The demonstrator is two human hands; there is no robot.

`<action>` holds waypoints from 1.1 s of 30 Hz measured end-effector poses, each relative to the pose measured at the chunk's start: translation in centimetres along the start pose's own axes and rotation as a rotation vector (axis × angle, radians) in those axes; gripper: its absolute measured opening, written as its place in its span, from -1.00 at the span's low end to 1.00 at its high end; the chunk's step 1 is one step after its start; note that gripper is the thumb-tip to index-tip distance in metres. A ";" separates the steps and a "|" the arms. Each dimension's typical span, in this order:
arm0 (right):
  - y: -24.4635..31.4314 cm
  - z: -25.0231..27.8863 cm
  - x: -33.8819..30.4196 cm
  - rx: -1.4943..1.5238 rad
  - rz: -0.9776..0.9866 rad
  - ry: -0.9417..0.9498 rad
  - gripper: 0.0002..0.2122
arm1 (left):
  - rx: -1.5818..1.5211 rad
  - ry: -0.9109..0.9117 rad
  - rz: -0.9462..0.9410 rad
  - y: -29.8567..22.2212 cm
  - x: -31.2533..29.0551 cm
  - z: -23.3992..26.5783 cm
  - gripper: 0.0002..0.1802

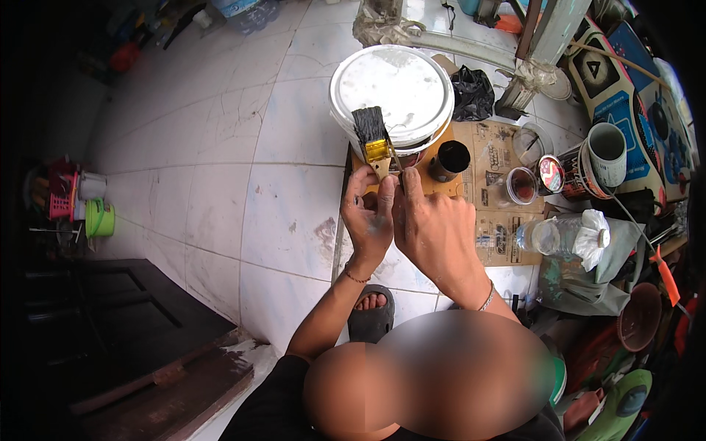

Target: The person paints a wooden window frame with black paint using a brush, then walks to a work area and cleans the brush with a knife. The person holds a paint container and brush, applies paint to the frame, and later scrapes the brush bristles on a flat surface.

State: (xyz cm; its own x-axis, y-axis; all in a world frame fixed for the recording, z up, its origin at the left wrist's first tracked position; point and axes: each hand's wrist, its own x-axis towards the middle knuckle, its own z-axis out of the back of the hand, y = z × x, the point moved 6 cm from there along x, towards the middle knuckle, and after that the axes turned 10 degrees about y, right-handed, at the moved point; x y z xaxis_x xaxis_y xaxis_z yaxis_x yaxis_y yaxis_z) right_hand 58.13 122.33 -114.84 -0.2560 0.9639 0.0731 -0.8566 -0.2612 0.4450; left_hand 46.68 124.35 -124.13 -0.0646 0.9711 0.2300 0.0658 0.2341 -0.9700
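My left hand [370,222] grips a paintbrush [376,150] by its pale wooden handle. Its black bristles point away from me, above a yellow-gold metal band. Close against it, my right hand [443,231] is closed with the forefinger stretched forward. A thin, narrow strip [396,157] runs up from its fingers beside the metal band; what kind of tool it is, I cannot make out. Behind the brush stands a large white lidded bucket [397,88]. To the right of the brush is a dark cup [449,161], black inside.
Flattened cardboard [500,213] lies under clear plastic cups [521,186] at the right. Beside it are a plastic bottle [562,239], a grey mug [607,153] and a black plastic bag [472,92]. A metal frame [540,66] stands behind. White floor tiles [220,140] and a dark door [125,316] are at left.
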 end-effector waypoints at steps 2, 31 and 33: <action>-0.2 -0.1 -0.1 0.005 -0.008 0.018 -0.76 | -0.004 0.024 0.034 -0.1 0.0 -0.3 -0.67; -1.9 -1.9 -1.2 0.047 0.049 -0.252 -0.67 | -0.165 0.019 0.101 0.3 0.3 -0.9 -0.65; -2.1 -2.3 -1.1 0.050 0.056 -0.253 -0.66 | -0.158 0.019 0.094 0.3 0.3 -1.0 -0.66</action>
State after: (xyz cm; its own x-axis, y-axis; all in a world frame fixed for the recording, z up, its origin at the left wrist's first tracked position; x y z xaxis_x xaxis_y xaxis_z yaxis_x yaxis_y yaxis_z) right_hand 59.19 121.72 -117.90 -0.1771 0.9318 0.3169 -0.8192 -0.3180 0.4772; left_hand 47.64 124.75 -124.28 -0.0319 0.9894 0.1418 0.2261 0.1453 -0.9632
